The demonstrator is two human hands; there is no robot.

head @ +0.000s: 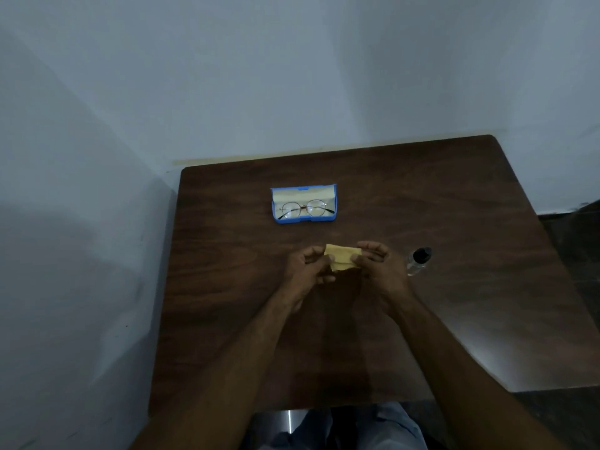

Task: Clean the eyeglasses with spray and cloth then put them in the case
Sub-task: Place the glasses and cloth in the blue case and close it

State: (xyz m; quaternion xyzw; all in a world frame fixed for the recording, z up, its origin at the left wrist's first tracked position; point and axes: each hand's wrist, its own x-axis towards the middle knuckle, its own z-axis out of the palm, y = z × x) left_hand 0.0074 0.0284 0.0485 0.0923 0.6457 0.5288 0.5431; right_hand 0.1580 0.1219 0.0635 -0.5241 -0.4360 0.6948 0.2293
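The glasses (304, 208) lie inside the open blue case (335, 206) on the far part of the table (227, 287). Nearer, the left hand (306, 271) and right hand (378, 267) pinch a folded yellow cloth (343, 257) between them. The spray bottle (418, 261) stands just right of them.

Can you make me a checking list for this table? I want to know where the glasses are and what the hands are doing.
Surface: dark wooden table.
Job's things: glasses lie in the open blue case; yellow cloth is held between the hands; spray bottle sits on the table to their right.
Clutter: nothing seen.
Hands: left hand and right hand each pinch one end of the cloth.
Cables: nothing seen.
Surroundings: pale wall behind and to the left; dim light.
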